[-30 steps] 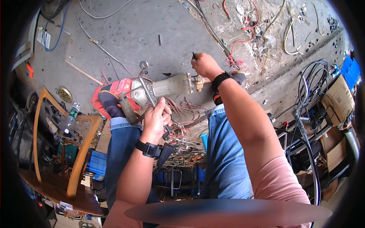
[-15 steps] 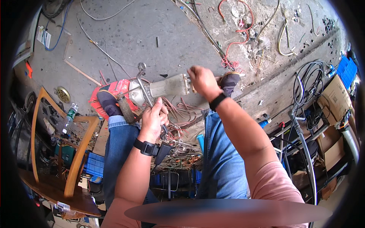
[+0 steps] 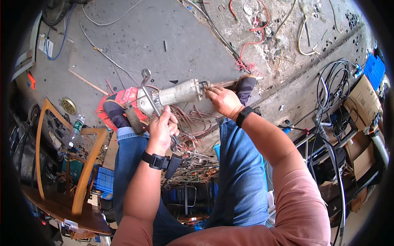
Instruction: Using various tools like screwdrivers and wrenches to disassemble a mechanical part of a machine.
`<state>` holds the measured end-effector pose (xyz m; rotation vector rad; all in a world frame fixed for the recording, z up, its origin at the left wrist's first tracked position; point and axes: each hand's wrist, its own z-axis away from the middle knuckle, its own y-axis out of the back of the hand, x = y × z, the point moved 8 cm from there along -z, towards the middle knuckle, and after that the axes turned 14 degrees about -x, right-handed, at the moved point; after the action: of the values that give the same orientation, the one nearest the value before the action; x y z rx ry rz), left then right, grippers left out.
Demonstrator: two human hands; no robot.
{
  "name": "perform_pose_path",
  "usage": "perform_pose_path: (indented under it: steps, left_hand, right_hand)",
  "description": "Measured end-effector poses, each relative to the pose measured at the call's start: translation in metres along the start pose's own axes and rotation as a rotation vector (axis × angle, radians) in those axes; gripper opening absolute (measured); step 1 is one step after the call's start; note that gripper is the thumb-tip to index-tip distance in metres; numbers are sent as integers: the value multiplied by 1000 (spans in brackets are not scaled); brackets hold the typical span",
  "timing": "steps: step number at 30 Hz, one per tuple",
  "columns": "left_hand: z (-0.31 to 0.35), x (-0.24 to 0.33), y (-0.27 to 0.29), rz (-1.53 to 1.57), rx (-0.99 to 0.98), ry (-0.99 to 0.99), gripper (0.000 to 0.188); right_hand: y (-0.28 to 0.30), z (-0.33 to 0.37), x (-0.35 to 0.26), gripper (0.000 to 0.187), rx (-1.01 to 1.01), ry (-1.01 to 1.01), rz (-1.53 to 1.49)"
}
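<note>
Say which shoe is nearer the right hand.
The right shoe, by the front of the demolition hammer; the left shoe is at its red housing.

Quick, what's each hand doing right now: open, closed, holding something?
Left hand: closed around a long metal wrench.
Right hand: partly curled at the front end of the power tool; whether it pinches anything cannot be told.
</note>
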<state>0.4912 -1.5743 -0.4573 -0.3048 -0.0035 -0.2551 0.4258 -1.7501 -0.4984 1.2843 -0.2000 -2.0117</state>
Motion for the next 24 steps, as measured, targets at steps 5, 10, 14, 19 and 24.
perform_pose_path:
  steps: [5,10,14,19,24]
  left_hand:
    - [1,-11,5,4,21,39,41]
    - [-3,-14,-2,-30,-20,66,42]
    - [-11,-21,-21,-53,-36,73,44]
    - [-16,-60,-30,-8,113,193,39]
    - [-17,-76,-40,66,6,133,31]
  right_hand:
    - [14,12,41,16,242,-243,-221]
    - [56,11,49,13,346,-320,-328]
    - [46,41,0,14,464,-403,-725]
    - [32,63,-84,23,368,-318,-893]
    - [17,81,-109,32,212,-287,-845]
